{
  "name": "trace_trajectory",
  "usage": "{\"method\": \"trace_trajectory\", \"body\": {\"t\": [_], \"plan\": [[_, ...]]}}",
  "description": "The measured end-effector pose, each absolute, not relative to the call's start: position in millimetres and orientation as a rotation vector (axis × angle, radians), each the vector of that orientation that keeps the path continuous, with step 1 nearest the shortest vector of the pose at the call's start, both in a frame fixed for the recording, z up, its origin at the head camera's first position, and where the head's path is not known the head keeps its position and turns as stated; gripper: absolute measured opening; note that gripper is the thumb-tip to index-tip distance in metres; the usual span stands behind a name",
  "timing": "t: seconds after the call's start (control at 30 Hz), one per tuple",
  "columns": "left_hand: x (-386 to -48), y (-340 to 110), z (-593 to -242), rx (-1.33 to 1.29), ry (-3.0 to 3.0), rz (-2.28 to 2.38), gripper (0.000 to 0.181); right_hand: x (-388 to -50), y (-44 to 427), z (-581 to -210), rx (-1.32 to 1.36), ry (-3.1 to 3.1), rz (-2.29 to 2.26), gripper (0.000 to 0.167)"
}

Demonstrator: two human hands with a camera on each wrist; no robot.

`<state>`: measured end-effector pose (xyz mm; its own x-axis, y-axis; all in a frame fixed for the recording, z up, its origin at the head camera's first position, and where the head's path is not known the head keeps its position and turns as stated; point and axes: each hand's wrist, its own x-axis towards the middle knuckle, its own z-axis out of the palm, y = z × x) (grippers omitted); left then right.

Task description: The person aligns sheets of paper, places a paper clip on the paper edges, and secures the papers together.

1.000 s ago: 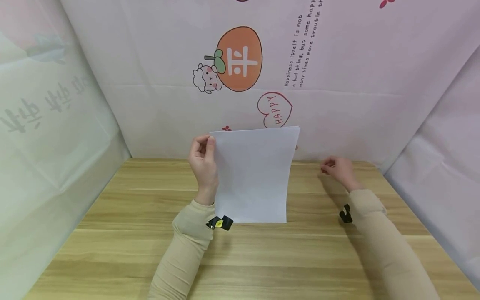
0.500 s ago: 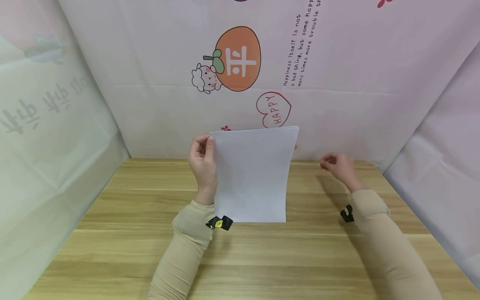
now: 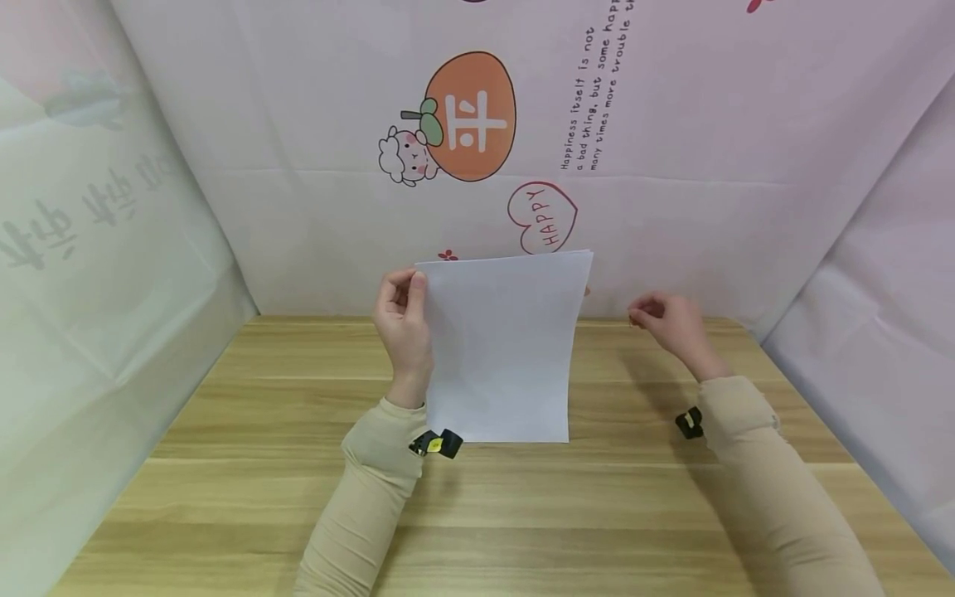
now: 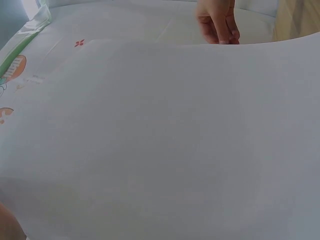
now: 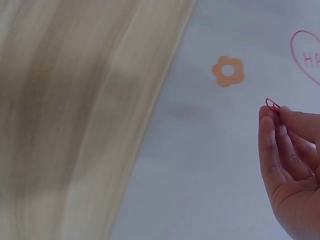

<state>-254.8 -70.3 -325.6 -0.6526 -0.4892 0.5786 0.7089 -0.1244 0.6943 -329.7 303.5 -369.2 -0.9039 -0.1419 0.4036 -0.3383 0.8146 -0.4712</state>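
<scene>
Since the first frame, the right hand (image 3: 671, 327) has shifted a little up and to the left, toward the paper (image 3: 501, 352), while the left hand (image 3: 406, 327) keeps its place. Its thumb and fingers are clamped on the paper near the far left corner, the thumb on the near face. Two edges show at the top right corner, so more than one sheet is there. The paper is held raised above the wooden table (image 3: 477, 522), its broad white face toward the person; whether its lower edge touches the wood I cannot tell.

Thumb and fingertips of the right hand are together, pinching a small red loop (image 5: 272, 105), thin like wire. That hand is over the far right part of the table, apart from the paper.

Both arms wear beige sleeves (image 3: 361, 522), with a black strap piece (image 3: 448, 444) at the left wrist. Behind the table hangs a pale cloth (image 3: 321, 232) printed with an orange fruit (image 3: 472, 116) and a red heart (image 3: 543, 217).
</scene>
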Motion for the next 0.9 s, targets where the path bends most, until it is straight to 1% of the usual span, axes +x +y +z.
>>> {"method": "trace_trajectory", "body": {"t": [0.2,0.47,0.77,0.9], "plan": [[-254,-70,-326,-0.285,-1.32,-1.864,0.016,-322,293,-357,0.376,-2.642,0.819,0.02],[-256,-69,-327,-0.288,-1.315,-1.874,0.015,-317,285,-349,0.4,-2.603,0.824,0.012],[-255,-68,-326,-0.291,-1.314,-1.887,0.012,-311,276,-338,0.465,-2.517,0.808,0.012],[-254,-67,-326,-0.291,-1.319,-1.89,0.013,-307,272,-333,0.483,-2.47,0.795,0.011]]}}
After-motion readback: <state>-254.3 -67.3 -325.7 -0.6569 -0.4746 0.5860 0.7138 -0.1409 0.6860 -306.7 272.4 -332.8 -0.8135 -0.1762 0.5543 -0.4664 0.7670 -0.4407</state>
